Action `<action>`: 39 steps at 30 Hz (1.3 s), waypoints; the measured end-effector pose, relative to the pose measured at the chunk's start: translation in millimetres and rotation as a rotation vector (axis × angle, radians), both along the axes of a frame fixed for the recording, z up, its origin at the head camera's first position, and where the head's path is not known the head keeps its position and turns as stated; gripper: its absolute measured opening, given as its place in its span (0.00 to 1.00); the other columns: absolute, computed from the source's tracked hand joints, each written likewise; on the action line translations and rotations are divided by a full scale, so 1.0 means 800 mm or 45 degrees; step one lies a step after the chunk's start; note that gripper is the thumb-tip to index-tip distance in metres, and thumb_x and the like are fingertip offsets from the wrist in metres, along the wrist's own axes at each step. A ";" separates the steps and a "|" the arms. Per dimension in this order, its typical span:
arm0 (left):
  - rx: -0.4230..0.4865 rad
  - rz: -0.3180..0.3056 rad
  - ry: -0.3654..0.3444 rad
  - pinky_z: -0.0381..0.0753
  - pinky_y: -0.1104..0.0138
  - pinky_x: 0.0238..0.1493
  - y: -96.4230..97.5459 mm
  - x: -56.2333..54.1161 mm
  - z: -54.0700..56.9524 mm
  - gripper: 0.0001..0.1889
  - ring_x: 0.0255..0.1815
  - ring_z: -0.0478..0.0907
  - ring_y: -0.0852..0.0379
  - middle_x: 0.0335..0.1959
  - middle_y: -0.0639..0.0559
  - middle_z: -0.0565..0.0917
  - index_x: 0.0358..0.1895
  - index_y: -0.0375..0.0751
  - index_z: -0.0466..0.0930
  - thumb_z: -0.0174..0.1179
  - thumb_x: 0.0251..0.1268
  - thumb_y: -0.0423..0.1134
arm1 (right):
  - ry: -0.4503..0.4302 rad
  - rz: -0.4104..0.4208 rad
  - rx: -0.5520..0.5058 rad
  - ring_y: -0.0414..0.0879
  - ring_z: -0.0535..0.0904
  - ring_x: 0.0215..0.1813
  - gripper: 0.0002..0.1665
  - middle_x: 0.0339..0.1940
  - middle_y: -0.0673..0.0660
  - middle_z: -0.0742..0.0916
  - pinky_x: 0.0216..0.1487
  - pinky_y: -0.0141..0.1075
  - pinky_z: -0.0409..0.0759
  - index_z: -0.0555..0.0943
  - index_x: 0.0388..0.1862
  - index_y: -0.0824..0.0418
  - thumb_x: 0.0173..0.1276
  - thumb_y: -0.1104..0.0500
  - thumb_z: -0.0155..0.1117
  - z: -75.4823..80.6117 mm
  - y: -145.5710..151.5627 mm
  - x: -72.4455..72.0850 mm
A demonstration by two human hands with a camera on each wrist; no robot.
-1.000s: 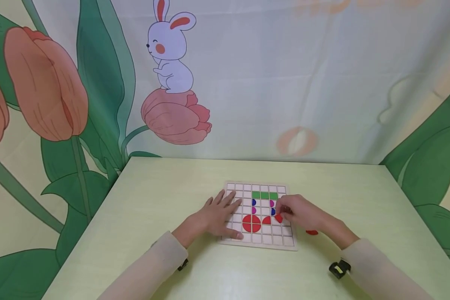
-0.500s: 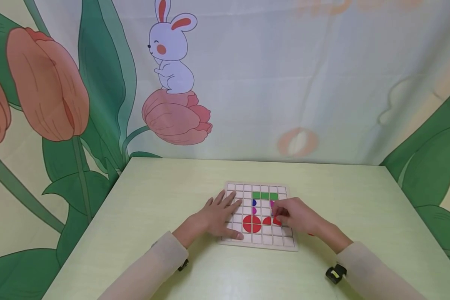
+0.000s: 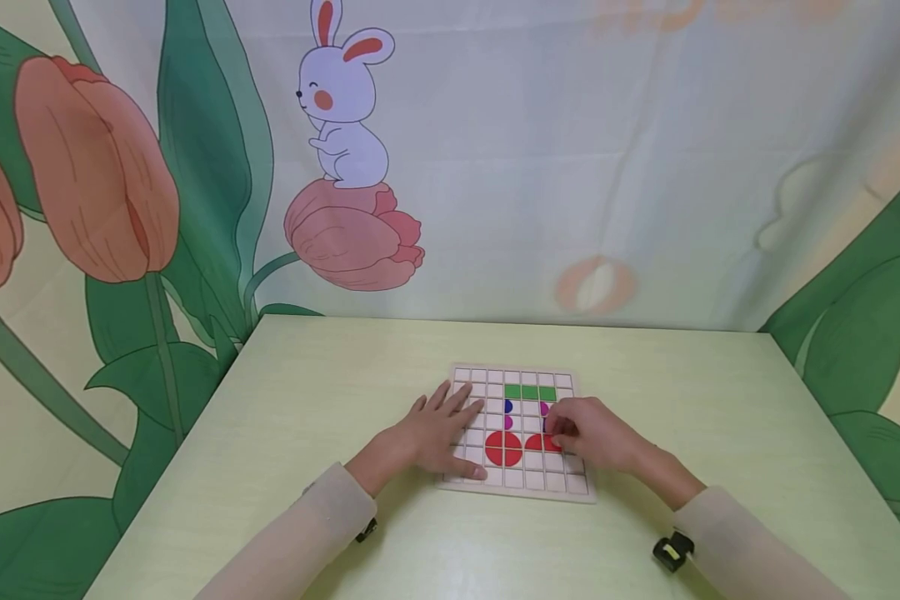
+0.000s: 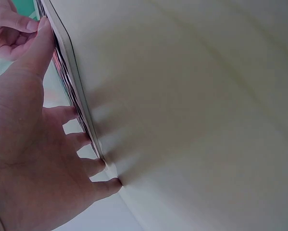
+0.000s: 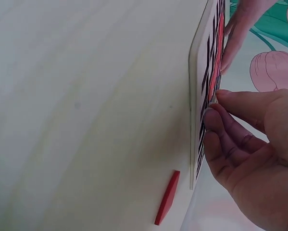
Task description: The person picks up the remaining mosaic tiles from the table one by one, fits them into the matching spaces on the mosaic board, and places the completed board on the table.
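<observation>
A square white grid board (image 3: 513, 492) with a pale wooden edge lies on the table. My left hand (image 3: 438, 429) rests spread over its left side, fingers straight and thumb near the front edge. My right hand (image 3: 596, 429) is over the right side, fingers curled, thumb and fingertips at a red quarter-circle piece (image 3: 551, 446). That piece sits against another red quarter (image 3: 533, 443), forming a half circle; the fingers partly cover it. To the left, several red quarters make a full red circle (image 3: 503, 448). In the right wrist view the right hand's (image 5: 249, 130) fingertips meet the board's face.
A green strip (image 3: 530, 392) lies across the board's upper rows, with small blue (image 3: 508, 407) and magenta (image 3: 508, 422) half-circles below it. One loose red piece (image 5: 168, 197) lies on the table beside the board's right edge. A printed curtain (image 3: 495, 167) hangs behind the table (image 3: 330, 375).
My right hand has moved slightly left and brought the red quarter from a tilted position into line beside the other quarter. The loose red piece is now hidden in the head view. The left hand stays still.
</observation>
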State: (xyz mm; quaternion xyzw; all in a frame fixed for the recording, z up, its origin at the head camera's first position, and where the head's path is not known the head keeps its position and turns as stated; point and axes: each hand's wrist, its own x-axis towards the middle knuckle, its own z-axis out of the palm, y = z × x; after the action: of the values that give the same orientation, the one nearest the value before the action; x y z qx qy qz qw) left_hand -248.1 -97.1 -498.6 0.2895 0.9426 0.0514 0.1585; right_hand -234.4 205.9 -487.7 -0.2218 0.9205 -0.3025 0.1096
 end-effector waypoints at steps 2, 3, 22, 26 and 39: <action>0.000 0.000 -0.001 0.47 0.36 0.82 0.000 0.000 0.001 0.62 0.88 0.33 0.37 0.90 0.49 0.38 0.89 0.55 0.45 0.61 0.57 0.81 | 0.019 -0.002 -0.006 0.45 0.79 0.42 0.07 0.38 0.47 0.85 0.44 0.35 0.83 0.87 0.43 0.56 0.70 0.66 0.75 0.003 0.005 -0.001; -0.001 -0.001 0.001 0.47 0.36 0.82 0.000 0.000 0.001 0.62 0.88 0.33 0.37 0.90 0.49 0.38 0.89 0.55 0.45 0.61 0.58 0.81 | 0.031 -0.004 -0.009 0.45 0.79 0.42 0.07 0.38 0.47 0.85 0.44 0.35 0.83 0.87 0.44 0.57 0.70 0.65 0.75 0.005 0.009 -0.001; -0.002 0.000 -0.006 0.47 0.36 0.82 0.000 0.002 0.004 0.62 0.88 0.32 0.36 0.90 0.48 0.38 0.89 0.55 0.44 0.62 0.59 0.80 | -0.044 0.005 0.052 0.43 0.77 0.37 0.08 0.34 0.46 0.83 0.37 0.32 0.80 0.87 0.43 0.56 0.67 0.64 0.78 0.006 0.122 0.029; 0.003 -0.001 -0.003 0.47 0.36 0.82 0.000 0.002 0.004 0.62 0.88 0.33 0.37 0.90 0.48 0.38 0.89 0.54 0.45 0.62 0.58 0.80 | -0.007 0.057 0.050 0.40 0.75 0.36 0.10 0.35 0.45 0.82 0.37 0.31 0.79 0.88 0.45 0.56 0.67 0.64 0.78 0.003 0.127 0.034; 0.008 -0.001 -0.010 0.46 0.35 0.82 0.000 0.001 0.004 0.62 0.88 0.33 0.36 0.90 0.48 0.38 0.89 0.55 0.45 0.62 0.58 0.80 | -0.001 0.032 0.074 0.42 0.75 0.36 0.12 0.31 0.45 0.81 0.36 0.32 0.78 0.82 0.36 0.51 0.68 0.66 0.77 0.000 0.117 0.037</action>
State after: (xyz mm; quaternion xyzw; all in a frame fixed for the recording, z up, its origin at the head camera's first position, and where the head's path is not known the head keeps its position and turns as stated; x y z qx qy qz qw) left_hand -247.3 -96.8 -495.3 0.2901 0.9417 0.0552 0.1612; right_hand -204.9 299.9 -487.9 -0.2300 0.9259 -0.2744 0.1202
